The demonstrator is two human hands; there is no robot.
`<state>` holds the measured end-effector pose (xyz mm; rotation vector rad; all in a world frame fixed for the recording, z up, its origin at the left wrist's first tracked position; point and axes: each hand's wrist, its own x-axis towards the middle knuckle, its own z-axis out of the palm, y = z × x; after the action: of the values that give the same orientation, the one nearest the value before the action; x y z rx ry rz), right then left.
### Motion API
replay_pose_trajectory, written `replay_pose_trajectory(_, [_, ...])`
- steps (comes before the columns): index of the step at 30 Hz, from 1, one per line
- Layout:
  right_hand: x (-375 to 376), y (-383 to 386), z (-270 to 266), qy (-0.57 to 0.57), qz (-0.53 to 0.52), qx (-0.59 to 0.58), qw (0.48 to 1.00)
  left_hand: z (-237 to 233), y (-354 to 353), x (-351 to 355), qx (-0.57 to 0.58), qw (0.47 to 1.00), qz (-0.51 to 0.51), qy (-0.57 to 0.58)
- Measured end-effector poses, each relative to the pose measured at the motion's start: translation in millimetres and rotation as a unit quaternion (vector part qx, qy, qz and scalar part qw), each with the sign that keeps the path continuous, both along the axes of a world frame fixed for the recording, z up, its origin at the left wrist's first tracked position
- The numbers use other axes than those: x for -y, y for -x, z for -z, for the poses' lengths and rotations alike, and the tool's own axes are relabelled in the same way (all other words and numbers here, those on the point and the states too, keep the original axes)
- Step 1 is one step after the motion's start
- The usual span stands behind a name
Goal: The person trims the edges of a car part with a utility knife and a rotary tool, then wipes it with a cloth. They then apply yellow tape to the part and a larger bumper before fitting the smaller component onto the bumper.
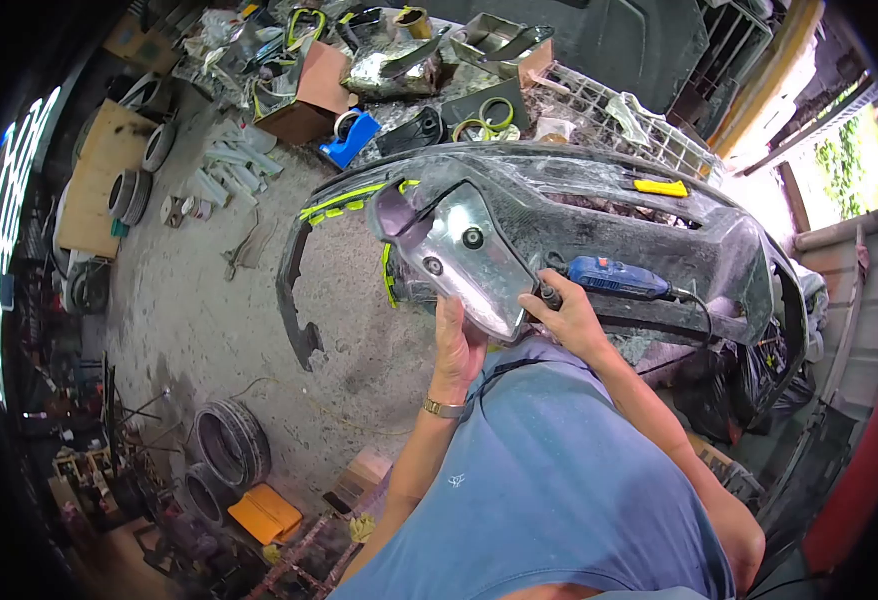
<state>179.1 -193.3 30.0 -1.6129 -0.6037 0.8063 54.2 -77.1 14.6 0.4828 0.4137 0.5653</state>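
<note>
My left hand (456, 348) grips the lower edge of a silver, curved plastic panel (459, 262) with two black round fittings in it; a purplish lobe sticks out at its upper left. At the panel's right edge, my right hand (572, 322) is closed with thumb and fingers around a short dark cylindrical piece (551, 297). Just beyond those fingers, a blue rotary tool (614, 276) lies on a dusty black car bumper (519, 190), its cord trailing right. Whether the dark piece joins the blue tool, I cannot tell.
A yellow-handled tool (661, 188) lies on the bumper. Behind it are a cardboard box (309, 92), a blue tape dispenser (351, 138) and green tape rolls (497, 113). Tyres (232, 442) and an orange case (265, 513) are on the floor at lower left; black bags (724, 395) sit at right.
</note>
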Motion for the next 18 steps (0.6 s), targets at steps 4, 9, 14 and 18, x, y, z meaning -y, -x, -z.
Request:
replay_pose_trajectory(4, [-1, -18, -5, -0.004, -0.002, 0.043, 0.999, -14, 7, -7, -0.03, 0.997, -0.003, -0.065])
replay_pose_trajectory(9, [-8, -41, -29, -0.045, -0.016, 0.136, 0.99, -10, 17, -17, -0.079, 0.987, 0.135, -0.047])
replay_pose_trajectory(14, [0, -42, -53, -0.014, -0.029, 0.183, 0.982, 6, 8, -7, -0.114, 0.988, 0.103, 0.006])
replay_pose_trajectory(18, [37, -29, -39, -0.033, 0.064, 0.238, 0.969, -4, 2, 0, -0.126, 0.992, 0.023, -0.006])
